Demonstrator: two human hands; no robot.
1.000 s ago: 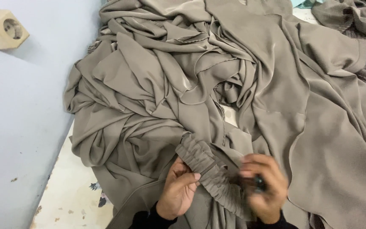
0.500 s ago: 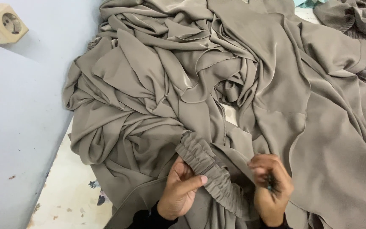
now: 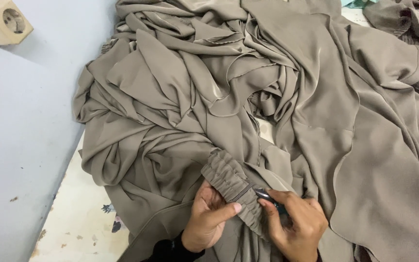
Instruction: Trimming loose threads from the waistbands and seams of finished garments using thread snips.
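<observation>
Near the table's (image 3: pixel 73 228) front edge, the left hand (image 3: pixel 209 221) pinched the gathered elastic band (image 3: pixel 233 187) of the taupe fabric (image 3: pixel 229 97); the right hand (image 3: pixel 294 225) gripped small snips (image 3: pixel 266 196) against it.

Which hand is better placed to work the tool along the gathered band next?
Probably the right. The right hand holds a small metal-tipped tool with its tip at the gathered band of the taupe fabric. The left hand is busy pinching that band, thumb across it.
</observation>
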